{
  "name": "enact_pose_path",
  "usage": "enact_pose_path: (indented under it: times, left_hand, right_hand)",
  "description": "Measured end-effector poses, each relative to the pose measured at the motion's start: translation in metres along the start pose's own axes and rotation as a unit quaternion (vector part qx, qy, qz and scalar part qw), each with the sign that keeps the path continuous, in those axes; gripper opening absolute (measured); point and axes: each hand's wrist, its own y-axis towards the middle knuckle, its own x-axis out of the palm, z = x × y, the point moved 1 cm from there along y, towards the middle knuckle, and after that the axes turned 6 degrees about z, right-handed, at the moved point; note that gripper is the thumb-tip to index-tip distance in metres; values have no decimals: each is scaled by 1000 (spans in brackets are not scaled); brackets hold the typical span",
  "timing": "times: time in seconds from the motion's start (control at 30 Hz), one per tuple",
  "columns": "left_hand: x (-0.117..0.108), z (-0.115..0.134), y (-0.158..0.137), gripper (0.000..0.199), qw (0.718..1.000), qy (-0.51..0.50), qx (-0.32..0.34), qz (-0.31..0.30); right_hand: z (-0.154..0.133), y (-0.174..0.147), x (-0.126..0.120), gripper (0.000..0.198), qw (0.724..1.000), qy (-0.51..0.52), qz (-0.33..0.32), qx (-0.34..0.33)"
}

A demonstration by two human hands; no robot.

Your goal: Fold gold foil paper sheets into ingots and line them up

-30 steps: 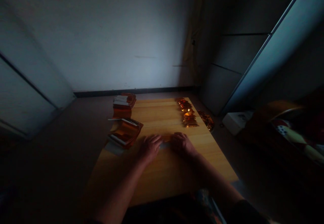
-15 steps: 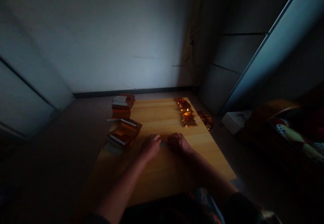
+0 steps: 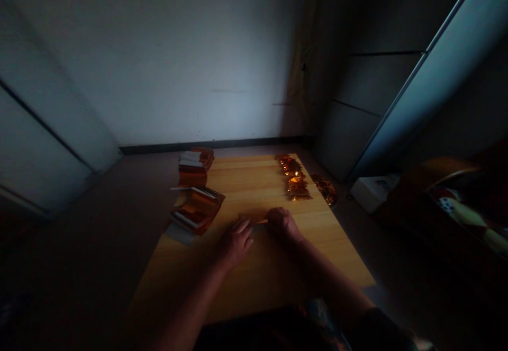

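1. One left hand, unclenched, fingers against a foil piece, seemingly part-folded.
2. One right hand, curled at the piece's other end; grasp unclear.
3. Several foil sheets, left: apparently unworked.
4. One folded-foil row, far right: apparently finished.

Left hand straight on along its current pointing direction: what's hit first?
Left hand points forward and rightward. First is probably the small orange sheet right at its fingers; beyond that, likely the shiny foil row. Depth unclear in dim light.
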Motion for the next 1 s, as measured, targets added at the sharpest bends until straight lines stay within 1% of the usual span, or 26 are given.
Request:
enact_pose_path:
  times: [0.1,0.17,0.27,0.37,0.47,0.63,0.8,1.0]
  left_hand:
    - [-5,4,2,40,1000,0,-3,-5]
    - [-7,8,2,39,1000,1,-13,-15]
    - [-10,12,2,40,999,2,-25,-31]
    - [-11,12,1,39,999,0,-13,-35]
    - [-12,11,1,39,999,5,-2,-40]
    - [-14,10,1,41,999,16,-2,-47]
    - [-15,11,3,39,997,27,-4,-65]
    - [-15,10,0,32,998,38,11,-45]
  right_hand:
    - [2,2,0,16,998,-38,11,44]
    - [0,3,-2,15,996,-70,4,47]
    - [-4,2,-6,17,993,-114,-16,5]
    - [-9,2,-8,19,988,-138,-45,-51]
    - [-12,6,-9,22,984,-145,-67,-81]
    - [-13,20,-9,23,977,-165,-86,-103]
    - [-8,29,-7,29,972,-176,-99,-123]
    - [-8,34,-9,25,972,-178,-103,-112]
